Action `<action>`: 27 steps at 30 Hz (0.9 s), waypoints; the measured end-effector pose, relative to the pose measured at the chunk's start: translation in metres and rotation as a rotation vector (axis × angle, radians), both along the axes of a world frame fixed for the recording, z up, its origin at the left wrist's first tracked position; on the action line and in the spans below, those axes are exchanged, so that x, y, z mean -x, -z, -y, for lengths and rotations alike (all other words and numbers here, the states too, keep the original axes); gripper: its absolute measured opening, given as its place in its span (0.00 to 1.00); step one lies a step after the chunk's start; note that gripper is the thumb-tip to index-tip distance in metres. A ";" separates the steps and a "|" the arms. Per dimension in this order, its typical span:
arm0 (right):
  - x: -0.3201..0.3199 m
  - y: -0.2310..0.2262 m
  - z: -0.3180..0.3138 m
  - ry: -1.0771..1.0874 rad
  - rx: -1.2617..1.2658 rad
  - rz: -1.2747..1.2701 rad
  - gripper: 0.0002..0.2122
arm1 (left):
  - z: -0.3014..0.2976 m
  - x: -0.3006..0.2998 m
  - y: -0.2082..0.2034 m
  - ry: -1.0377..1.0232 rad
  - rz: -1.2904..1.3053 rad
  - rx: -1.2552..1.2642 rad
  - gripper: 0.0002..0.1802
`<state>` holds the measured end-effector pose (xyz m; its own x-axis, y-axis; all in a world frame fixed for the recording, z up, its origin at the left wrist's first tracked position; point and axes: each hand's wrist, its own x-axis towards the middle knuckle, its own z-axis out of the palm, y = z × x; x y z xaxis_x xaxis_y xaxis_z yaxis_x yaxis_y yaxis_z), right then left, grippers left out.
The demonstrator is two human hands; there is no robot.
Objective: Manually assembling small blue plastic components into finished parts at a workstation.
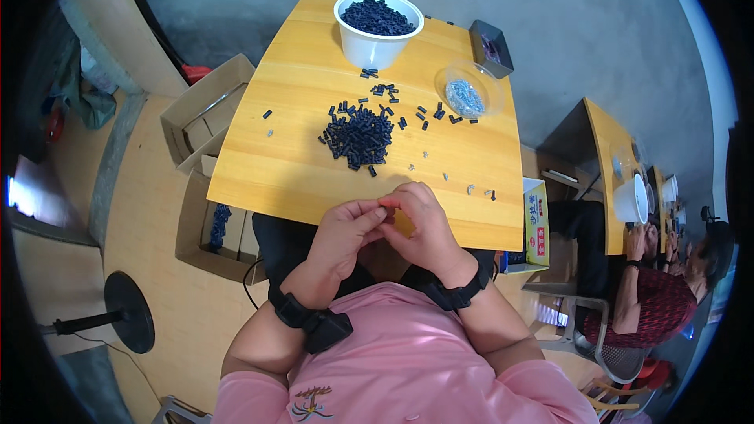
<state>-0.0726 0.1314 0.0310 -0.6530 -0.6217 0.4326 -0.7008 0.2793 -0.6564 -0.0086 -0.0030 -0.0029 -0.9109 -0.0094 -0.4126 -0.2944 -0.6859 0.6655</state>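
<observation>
At the table's front edge my left hand and my right hand meet, fingertips pinched together. Whatever they hold between them is too small and too covered by the fingers to name. Just beyond them lies a heap of small black plastic pieces, with loose ones scattered around it. A few tiny silvery parts are strewn to the right of the heap. Farther back, a clear round dish contains a pile of small silvery-blue parts.
A white bucket full of black pieces stands at the wooden table's far side, with a dark grey box to its right. Open cardboard boxes sit at left, a yellow carton at right. Another person sits at right.
</observation>
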 end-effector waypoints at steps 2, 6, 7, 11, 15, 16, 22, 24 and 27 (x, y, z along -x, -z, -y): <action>0.000 0.002 0.001 -0.007 -0.014 -0.034 0.12 | 0.000 -0.002 0.001 0.003 -0.001 -0.021 0.10; 0.002 0.006 0.003 -0.012 -0.032 -0.073 0.11 | -0.001 -0.003 0.001 -0.019 -0.007 -0.066 0.09; 0.002 0.006 0.004 -0.018 -0.032 -0.085 0.11 | 0.000 -0.003 0.000 -0.024 -0.003 -0.061 0.09; 0.001 0.008 0.006 -0.033 -0.026 -0.064 0.11 | 0.004 -0.005 0.004 -0.010 0.002 -0.037 0.09; 0.011 0.004 0.007 -0.044 -0.029 0.193 0.08 | 0.007 -0.006 0.001 -0.066 0.008 -0.008 0.10; 0.017 0.004 0.005 -0.040 -0.072 0.413 0.06 | 0.007 -0.006 0.000 -0.085 0.025 0.007 0.10; 0.061 0.011 0.018 0.132 -0.204 0.132 0.02 | 0.012 -0.008 0.003 -0.104 0.025 0.032 0.09; 0.067 0.014 0.023 0.099 -0.245 -0.017 0.02 | 0.013 -0.009 0.003 -0.104 0.019 0.042 0.09; 0.069 0.017 0.029 0.112 -0.301 -0.070 0.01 | 0.015 -0.009 0.001 -0.101 0.009 0.061 0.09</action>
<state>-0.1420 0.1019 0.0144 -0.6999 -0.6545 0.2859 -0.6950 0.5316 -0.4841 0.0003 -0.0184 -0.0041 -0.9002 -0.1264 -0.4167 -0.2320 -0.6705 0.7047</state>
